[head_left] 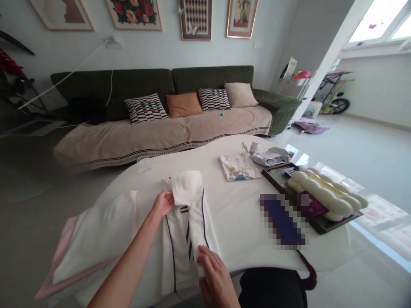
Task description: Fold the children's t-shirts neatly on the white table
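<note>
A white garment with dark piping and dark stripes lies lengthwise on the white table, its top part folded over into a smooth bundle. My left hand is closed on the left edge of that folded part, its fingertips partly hidden by the cloth. Lower down, my right hand rests on the garment's right side, fingers stretched forward and thumb apart. The garment's near end reaches the table's front edge. To the left lies a flat white cloth item with pink edges.
A folded white printed T-shirt lies farther back on the table. At right, a dark tray carries a bumpy cream object. A plastic package and a small clear cup stand near the far edge. Behind is a sofa.
</note>
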A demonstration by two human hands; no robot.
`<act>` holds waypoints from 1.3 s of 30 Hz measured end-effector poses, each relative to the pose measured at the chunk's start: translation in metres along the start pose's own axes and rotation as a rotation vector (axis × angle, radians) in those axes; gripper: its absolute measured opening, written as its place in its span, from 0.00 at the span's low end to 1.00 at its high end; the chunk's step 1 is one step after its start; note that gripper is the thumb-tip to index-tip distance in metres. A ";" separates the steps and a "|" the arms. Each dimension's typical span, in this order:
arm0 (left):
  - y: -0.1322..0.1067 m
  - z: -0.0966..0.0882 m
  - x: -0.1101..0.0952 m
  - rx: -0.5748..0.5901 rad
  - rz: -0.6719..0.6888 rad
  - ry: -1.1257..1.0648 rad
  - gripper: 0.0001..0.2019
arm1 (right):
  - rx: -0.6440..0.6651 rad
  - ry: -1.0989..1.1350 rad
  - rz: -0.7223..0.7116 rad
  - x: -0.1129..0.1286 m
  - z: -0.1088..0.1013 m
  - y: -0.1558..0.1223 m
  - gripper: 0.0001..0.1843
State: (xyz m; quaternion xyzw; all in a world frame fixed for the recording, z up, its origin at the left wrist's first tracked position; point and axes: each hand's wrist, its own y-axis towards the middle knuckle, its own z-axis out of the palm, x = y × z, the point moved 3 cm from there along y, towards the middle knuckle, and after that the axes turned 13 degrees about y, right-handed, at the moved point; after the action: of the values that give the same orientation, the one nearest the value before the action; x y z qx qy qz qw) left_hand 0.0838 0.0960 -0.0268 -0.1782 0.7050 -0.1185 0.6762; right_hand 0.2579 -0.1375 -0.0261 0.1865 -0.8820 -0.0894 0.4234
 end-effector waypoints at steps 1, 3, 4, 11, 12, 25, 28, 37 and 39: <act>-0.001 -0.011 0.006 0.000 -0.012 -0.011 0.07 | 0.044 -0.034 -0.017 -0.001 0.011 -0.002 0.31; 0.001 -0.021 0.015 0.013 -0.016 -0.009 0.12 | 0.101 -0.116 -0.020 -0.006 0.029 -0.007 0.37; 0.004 -0.021 0.016 0.033 0.003 0.021 0.15 | 0.116 -0.154 -0.013 -0.009 0.035 -0.010 0.39; 0.028 0.002 0.000 0.140 0.234 0.417 0.27 | 0.177 -0.265 0.070 -0.009 0.037 -0.015 0.37; 0.029 0.002 -0.002 0.131 0.255 0.448 0.29 | 0.182 -0.267 0.077 -0.009 0.036 -0.015 0.36; 0.019 0.021 -0.021 -0.136 0.626 1.128 0.22 | 0.084 -0.305 0.109 -0.010 0.007 0.034 0.25; 0.011 0.049 -0.012 -0.032 0.764 1.372 0.22 | 0.109 -0.334 0.148 -0.025 0.015 0.061 0.29; 0.030 0.058 0.020 -0.057 0.603 1.438 0.34 | 0.205 -0.303 0.167 -0.063 0.012 0.059 0.35; 0.034 0.059 0.020 -0.075 0.565 1.447 0.38 | 0.214 -0.298 0.180 -0.062 0.011 0.058 0.35</act>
State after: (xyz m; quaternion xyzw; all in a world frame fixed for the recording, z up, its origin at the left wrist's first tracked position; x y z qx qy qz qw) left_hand 0.1386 0.1229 -0.0622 0.1070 0.9932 -0.0046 0.0460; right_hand 0.2699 -0.0588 -0.0593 0.1354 -0.9525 0.0162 0.2724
